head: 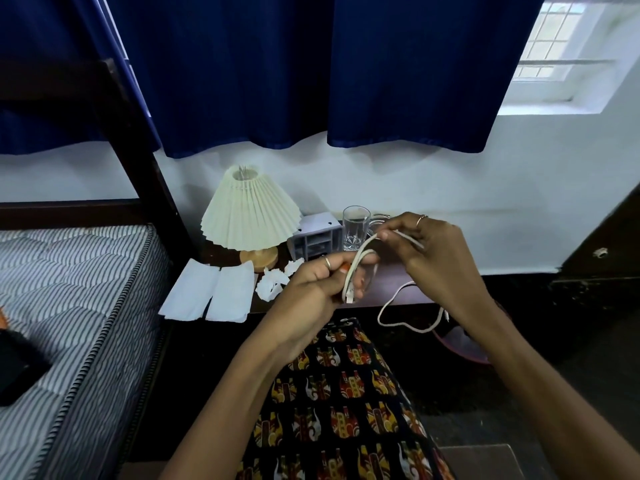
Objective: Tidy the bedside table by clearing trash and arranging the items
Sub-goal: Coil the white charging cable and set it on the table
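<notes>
A white cable [393,318] runs between both hands above the dark bedside table [388,292]. My left hand [318,282] grips a folded loop of it, the plug end hanging below the fingers. My right hand [433,258] pinches the cable higher up, and the slack droops past the table's front edge. On the table stand a pleated cream lamp [251,211], a small grey organiser [313,237] and a clear glass mug [356,232]. Crumpled white paper [272,284] lies by the lamp base. Two flat white papers [211,294] overhang the table's left front corner.
A bed with a striped mattress [69,306] and a dark wooden frame [138,140] stands left of the table. A blue curtain [311,71] hangs over the white wall behind. A dark object [17,365] rests on the mattress. My patterned garment [343,403] fills the lower middle.
</notes>
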Motion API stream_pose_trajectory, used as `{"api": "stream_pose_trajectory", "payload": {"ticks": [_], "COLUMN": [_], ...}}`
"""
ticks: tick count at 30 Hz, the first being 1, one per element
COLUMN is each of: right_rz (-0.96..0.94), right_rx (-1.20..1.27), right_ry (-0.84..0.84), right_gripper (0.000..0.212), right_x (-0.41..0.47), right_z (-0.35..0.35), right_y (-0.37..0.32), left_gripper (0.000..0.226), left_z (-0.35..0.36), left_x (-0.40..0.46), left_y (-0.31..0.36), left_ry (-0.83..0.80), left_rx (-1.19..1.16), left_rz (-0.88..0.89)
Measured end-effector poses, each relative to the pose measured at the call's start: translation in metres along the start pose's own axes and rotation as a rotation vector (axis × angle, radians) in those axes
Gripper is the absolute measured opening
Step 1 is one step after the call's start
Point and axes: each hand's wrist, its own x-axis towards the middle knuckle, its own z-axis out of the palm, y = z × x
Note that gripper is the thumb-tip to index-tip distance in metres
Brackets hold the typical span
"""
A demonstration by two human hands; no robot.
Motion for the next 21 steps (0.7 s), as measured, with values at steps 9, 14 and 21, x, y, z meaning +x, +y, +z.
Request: {"api": "stream_pose_trajectory", "payload": {"ticks": [9,14,21], "right_rz": [0.033,0.069,0.233], "right_rx": [0.121,0.253,0.450], "right_ry": [-0.004,-0.047,-0.195], "right_gripper": [0.017,0.028,0.017], "right_x": [-0.025,-0.046,-0.076], "right_z": [0.022,0.035,0.052], "right_y": [0.017,0.015,0.017], "left_gripper": [0.032,0.040,0.026], "left_z": [0.010,0.010,0.014], "left_x": [0.004,0.006,0.009], "left_y": [0.004,0.002,0.003], "left_ry": [0.017,0.114,0.189], "left_rx": [-0.390,-0.506,-0.566], "left_rz": [0.008,-0.007,0.024]}}
